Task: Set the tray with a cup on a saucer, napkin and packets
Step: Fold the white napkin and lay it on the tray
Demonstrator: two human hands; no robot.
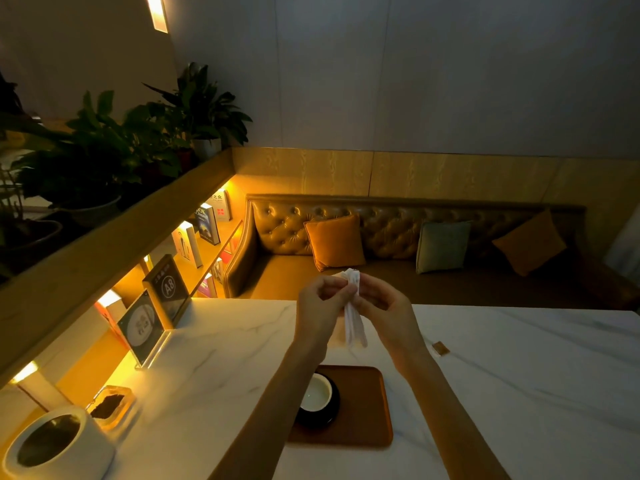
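Both hands pinching napkin [353,306] up top, left hand [320,308], right hand [388,311]. Tip: square fold midair, then lay flat on tray [367,403] beside cup [317,393].

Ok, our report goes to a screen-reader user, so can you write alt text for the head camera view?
Two bare hands, left hand and right hand, hold a folded white napkin upright above a white marble table. Below them a brown tray carries a white cup on a dark saucer. A small brown packet lies on the table beyond the tray, to its right.
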